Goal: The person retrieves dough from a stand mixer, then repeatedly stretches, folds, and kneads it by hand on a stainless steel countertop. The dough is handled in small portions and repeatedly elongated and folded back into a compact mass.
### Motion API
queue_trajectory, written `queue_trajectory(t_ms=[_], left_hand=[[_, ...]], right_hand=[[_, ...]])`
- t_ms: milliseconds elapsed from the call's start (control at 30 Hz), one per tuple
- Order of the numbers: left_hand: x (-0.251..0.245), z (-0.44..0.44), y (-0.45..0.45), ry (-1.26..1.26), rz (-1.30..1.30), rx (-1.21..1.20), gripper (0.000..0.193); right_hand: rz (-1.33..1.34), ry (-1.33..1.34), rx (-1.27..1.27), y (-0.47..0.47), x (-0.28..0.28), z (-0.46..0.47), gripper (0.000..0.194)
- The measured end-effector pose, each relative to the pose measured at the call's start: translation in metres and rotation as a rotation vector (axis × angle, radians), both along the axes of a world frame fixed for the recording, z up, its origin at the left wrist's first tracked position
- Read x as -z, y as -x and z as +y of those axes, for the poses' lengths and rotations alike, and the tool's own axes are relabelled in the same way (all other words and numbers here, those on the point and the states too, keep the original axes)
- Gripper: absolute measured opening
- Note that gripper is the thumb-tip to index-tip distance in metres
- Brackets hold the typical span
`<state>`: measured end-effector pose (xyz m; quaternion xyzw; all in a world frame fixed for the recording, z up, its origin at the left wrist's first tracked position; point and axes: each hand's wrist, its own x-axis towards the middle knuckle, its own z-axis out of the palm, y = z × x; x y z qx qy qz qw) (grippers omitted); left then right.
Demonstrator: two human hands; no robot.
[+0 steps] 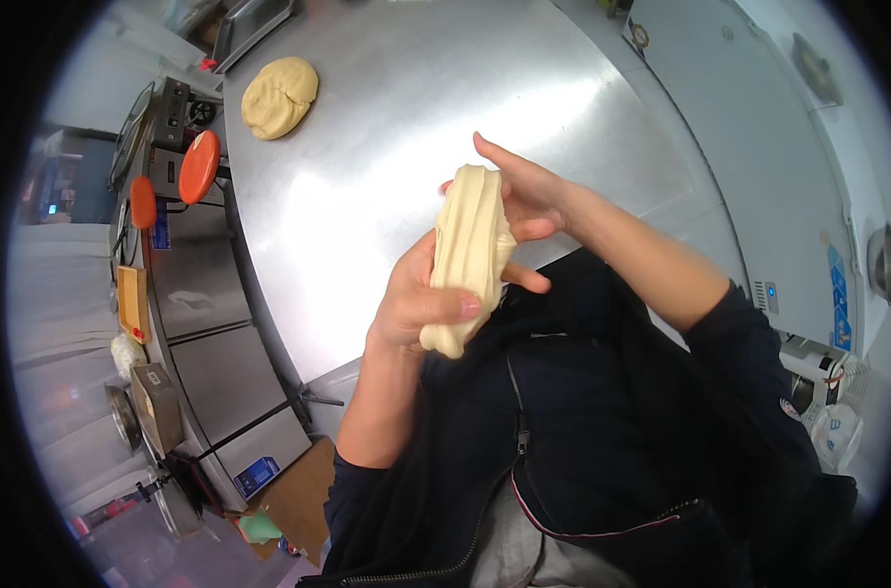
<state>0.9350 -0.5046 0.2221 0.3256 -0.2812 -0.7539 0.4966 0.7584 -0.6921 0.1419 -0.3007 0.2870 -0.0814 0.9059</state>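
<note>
A ridged, elongated piece of pale yellow dough (469, 242) is held up in front of my chest, above the near edge of the steel table. My left hand (409, 294) grips its lower part, thumb pressed across the front. At the upper end, my right hand (537, 187) supports the dough from the right with fingers partly hidden behind it; its thumb points up, clear of the dough. On the far left of the table lies a larger rounded dough lump (280, 98) with a crease in its surface.
The stainless steel table (387, 95) stretches ahead, with a metal tray (251, 29) at its far left corner. Orange-red round pieces (199, 167) and kitchen equipment (170, 114) line the left. A white chest freezer (754, 132) stands on the right. Cardboard (298, 492) lies lower left.
</note>
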Motion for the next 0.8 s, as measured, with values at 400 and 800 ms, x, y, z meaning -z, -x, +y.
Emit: queue_trajectory(t_ms=[400,800], left_hand=[[-0.013,0.078,-0.038,-0.139,-0.321,0.024,0.06],[0.015,0.132,-0.119,-0.214,-0.527,-0.139,0.053]], right_hand=[[0.42,1.75,0.136,0.01,-0.095,-0.136,0.035],[0.914,1.238,0.835,0.121,-0.066,-0.255,0.032]])
